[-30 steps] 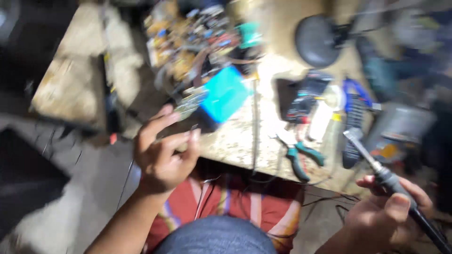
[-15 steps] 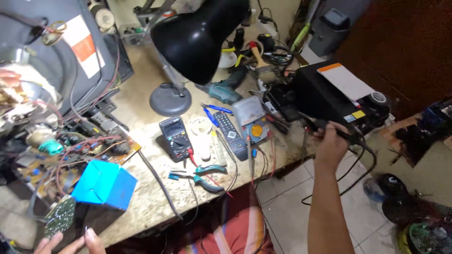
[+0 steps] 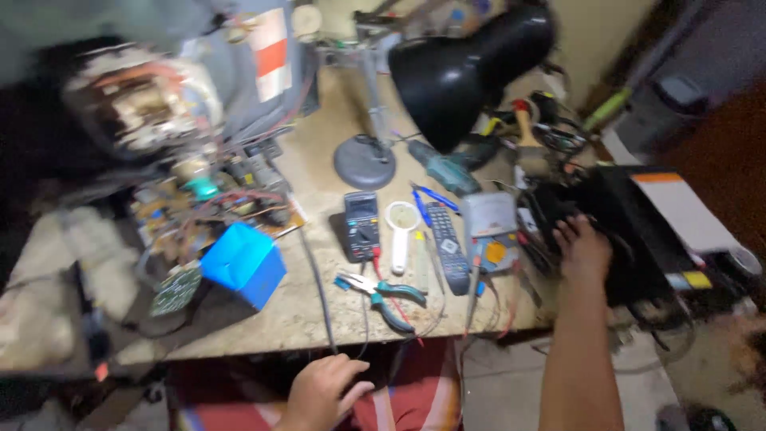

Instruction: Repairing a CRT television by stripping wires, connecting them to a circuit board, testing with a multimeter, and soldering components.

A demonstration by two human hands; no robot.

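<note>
Hands apart at a cluttered worktop

Right hand [image 3: 585, 249] rests on the black box [image 3: 638, 231] at our worktop [image 3: 303, 311] edge, grip loose, clamping nothing. Left hand [image 3: 323, 391] hangs below the front edge, fingers half-curled, empty, near the teal pliers [image 3: 383, 294]

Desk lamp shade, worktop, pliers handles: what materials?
Desk lamp shade: black, glossy highlights, likely painted metal or plastic. Worktop: pale, speckled and matte, looks like worn wood or board. Pliers handles: teal, smooth, probably plastic or rubber sleeves.

A worn workbench [image 3: 319, 319] (cluttered) carries pliers [image 3: 383, 294], multimeter [image 3: 361, 225], remote [image 3: 449, 247], desk lamp [image 3: 447, 76].
</note>
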